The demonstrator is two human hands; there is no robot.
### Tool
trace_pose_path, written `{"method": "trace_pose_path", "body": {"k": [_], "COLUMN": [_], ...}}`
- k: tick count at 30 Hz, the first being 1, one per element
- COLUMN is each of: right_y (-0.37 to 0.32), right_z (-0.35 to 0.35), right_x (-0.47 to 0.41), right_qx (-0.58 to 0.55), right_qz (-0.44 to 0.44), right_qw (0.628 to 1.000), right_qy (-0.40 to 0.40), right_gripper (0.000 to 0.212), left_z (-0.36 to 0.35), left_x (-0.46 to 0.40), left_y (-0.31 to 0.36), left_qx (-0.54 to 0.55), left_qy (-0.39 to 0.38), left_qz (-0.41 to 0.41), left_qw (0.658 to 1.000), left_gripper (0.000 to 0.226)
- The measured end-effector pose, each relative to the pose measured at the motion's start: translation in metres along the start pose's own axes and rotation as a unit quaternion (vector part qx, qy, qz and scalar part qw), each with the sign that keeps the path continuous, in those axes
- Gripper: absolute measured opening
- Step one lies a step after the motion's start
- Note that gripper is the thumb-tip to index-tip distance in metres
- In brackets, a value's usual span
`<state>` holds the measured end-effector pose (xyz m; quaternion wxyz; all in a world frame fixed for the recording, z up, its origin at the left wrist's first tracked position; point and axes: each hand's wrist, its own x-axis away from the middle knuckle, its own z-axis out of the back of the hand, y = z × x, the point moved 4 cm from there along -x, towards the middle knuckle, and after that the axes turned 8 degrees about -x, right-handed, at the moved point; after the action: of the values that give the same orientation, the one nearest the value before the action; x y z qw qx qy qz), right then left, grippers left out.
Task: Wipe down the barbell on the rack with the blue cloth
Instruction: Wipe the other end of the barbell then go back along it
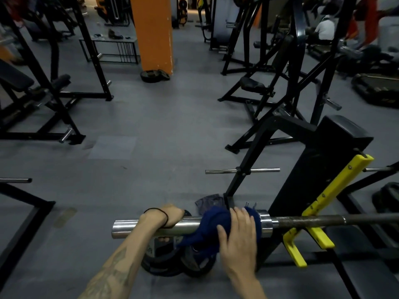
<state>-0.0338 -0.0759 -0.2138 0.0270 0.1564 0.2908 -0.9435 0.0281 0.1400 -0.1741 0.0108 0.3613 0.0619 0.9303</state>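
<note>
The right hand [238,231] lies over the blue cloth [212,225], fingers curled across the top so the cloth is pressed and wrapped round the barbell [302,220] just short of the collar. The left hand [167,216] grips the bare chrome sleeve [129,227] of the same bar, fingers closed round it from above, a dark band at the wrist; it looks to be steadying the bar while the other hand wipes. The two hands sit near each other on the sleeve, the cloth between them and the collar. The bar rests across the yellow hooks [313,231] of the black rack [313,169], its darker knurled shaft running off to the right. Judging by where the cloth sits, the work is at the sleeve end only: the shaft beyond the collar appears dull and untouched by the cloth now, and the stretch under the left hand is not covered either, so most of the length seems left to do. Below the sleeve, weight plates [190,266] lie on the grey floor [129,126].
</note>
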Motion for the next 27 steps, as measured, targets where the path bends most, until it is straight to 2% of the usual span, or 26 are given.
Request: {"method": "trace_pose_path", "body": {"k": [1, 2, 4, 5, 7, 9, 11, 13, 14, 16, 18, 19, 21, 23, 24, 27], "right_y": [-0.018, -0.041, -0.069, -0.065, -0.031, 0.006, 0.006, -0.033, -0.052, -0.065, -0.033, -0.014, 0.006, -0.019, -0.038, -0.047], "right_z": [-0.015, -0.032, -0.054, -0.051, -0.027, 0.002, 0.002, -0.025, -0.039, -0.048, -0.028, -0.015, -0.001, -0.018, -0.030, -0.035], "right_x": [0.007, 0.015, 0.029, 0.026, 0.008, -0.004, -0.002, 0.008, 0.015, 0.022, 0.006, -0.001, -0.003, 0.006, 0.013, 0.018], "right_qx": [-0.019, -0.034, -0.025, -0.005, 0.038, 0.044, -0.010, -0.060, -0.069, -0.026, 0.022, 0.029, -0.004, -0.043, -0.057, -0.013], "right_qz": [-0.024, -0.009, 0.102, 0.159, 0.198, 0.137, 0.027, -0.035, -0.005, 0.128, 0.185, 0.163, 0.054, -0.032, -0.024, 0.171], "right_qw": [1.000, 0.999, 0.991, 0.981, 0.976, 0.990, 1.000, 0.997, 0.998, 0.987, 0.980, 0.986, 0.998, 0.998, 0.998, 0.980], "right_qy": [0.002, -0.014, -0.084, -0.109, -0.080, -0.010, 0.010, 0.018, -0.011, -0.090, -0.066, -0.031, 0.016, 0.028, 0.011, -0.102], "right_gripper": [0.068, 0.071, 0.074, 0.072, 0.066, 0.062, 0.062, 0.068, 0.070, 0.069, 0.061, 0.058, 0.057, 0.060, 0.064, 0.068], "left_z": [0.002, 0.002, 0.004, 0.001, -0.010, -0.025, -0.037, -0.039, -0.038, -0.036, -0.032, -0.032, -0.033, -0.029, -0.027, -0.024], "left_x": [0.002, 0.004, 0.014, 0.017, 0.025, 0.030, 0.040, 0.039, 0.036, 0.032, 0.029, 0.028, 0.028, 0.030, 0.029, 0.020], "left_y": [0.001, 0.002, 0.000, -0.003, -0.026, -0.051, -0.065, -0.069, -0.067, -0.068, -0.072, -0.074, -0.074, -0.070, -0.069, -0.072], "left_qx": [-0.007, -0.016, -0.021, -0.048, -0.060, -0.039, -0.043, -0.047, -0.042, -0.043, -0.047, -0.049, -0.043, -0.047, -0.057, -0.088], "left_qy": [0.036, 0.085, 0.218, 0.257, 0.349, 0.425, 0.477, 0.490, 0.479, 0.454, 0.441, 0.430, 0.405, 0.373, 0.370, 0.348], "left_qz": [0.007, 0.019, 0.026, 0.007, 0.010, 0.019, 0.031, 0.058, 0.069, 0.088, 0.096, 0.095, 0.093, 0.091, 0.092, 0.093], "left_qw": [0.999, 0.996, 0.975, 0.965, 0.935, 0.904, 0.877, 0.869, 0.874, 0.886, 0.891, 0.896, 0.908, 0.922, 0.923, 0.929], "left_gripper": [0.033, 0.034, 0.038, 0.040, 0.044, 0.042, 0.044, 0.046, 0.048, 0.053, 0.055, 0.056, 0.056, 0.057, 0.059, 0.053]}}
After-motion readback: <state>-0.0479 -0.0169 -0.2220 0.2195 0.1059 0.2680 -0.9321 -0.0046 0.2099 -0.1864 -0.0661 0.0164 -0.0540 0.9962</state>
